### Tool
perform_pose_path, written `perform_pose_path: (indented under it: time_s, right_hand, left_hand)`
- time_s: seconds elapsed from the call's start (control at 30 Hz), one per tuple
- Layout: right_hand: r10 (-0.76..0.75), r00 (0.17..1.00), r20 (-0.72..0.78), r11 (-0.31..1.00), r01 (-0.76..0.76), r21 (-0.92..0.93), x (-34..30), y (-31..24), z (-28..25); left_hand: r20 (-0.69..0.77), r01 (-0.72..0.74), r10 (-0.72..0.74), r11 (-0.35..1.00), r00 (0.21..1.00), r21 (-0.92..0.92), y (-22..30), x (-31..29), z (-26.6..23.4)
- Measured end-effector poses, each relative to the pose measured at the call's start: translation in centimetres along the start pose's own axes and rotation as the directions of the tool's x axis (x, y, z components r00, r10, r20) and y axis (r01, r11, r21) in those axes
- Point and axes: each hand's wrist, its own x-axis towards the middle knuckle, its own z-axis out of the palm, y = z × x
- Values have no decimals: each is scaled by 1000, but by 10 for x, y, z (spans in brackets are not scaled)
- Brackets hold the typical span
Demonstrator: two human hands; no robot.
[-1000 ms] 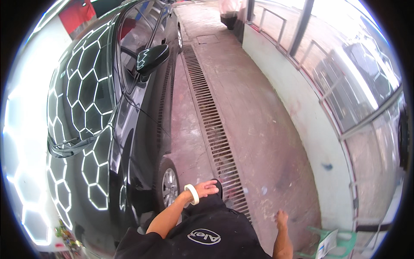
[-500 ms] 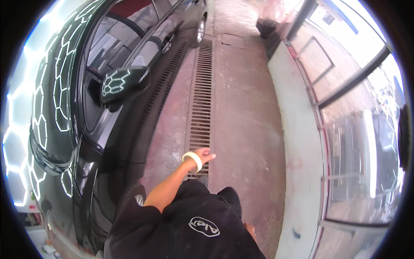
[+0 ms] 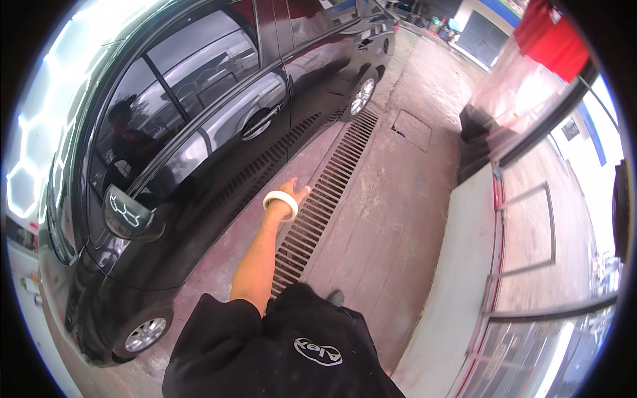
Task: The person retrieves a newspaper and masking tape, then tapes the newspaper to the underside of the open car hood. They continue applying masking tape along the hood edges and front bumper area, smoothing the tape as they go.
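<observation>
Black car [image 3: 199,132] is standing at the left, beside a floor grate [image 3: 318,205]. Left hand [image 3: 292,191], wearing a white wristband [image 3: 281,202], is hanging empty over the grate; finger spread cannot be told.

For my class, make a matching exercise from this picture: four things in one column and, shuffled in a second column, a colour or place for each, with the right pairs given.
Things:
1. car
2. wristband
3. drain grate
4. side mirror

Descriptions:
A. white, on the left hand's wrist
B. long metal strip set in the floor beside the car
C. glossy black, parked at the left
D. sticks out from the car's door, reflecting hexagon lights

Pairs: 1-C, 2-A, 3-B, 4-D
</observation>
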Motion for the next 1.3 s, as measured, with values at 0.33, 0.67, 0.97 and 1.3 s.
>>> perform_pose_path:
  time_s: [0.33, 0.67, 0.97, 1.3]
  right_hand:
    - [-582, 708, -399, 683, 692, 234, 207, -697, -254]
    - [-543, 766, 344, 823, 567, 36, 271, -992, -165]
    - [-601, -282, 748, 259, 817, 516, 86, -1351, 47]
    - [432, -883, -184, 515, 74, 854, -59, -1198, 66]
  left_hand:
    - [-728, 351, 113, 819, 676, 453, 45, 250, -83]
    - [-465, 682, -536, 693, 704, 234, 108, 331, -95]
    - [-656, 709, -378, 609, 653, 354, 139, 261, 25]
    - [-621, 881, -783, 280, -20, -382, 274, 10, 302]
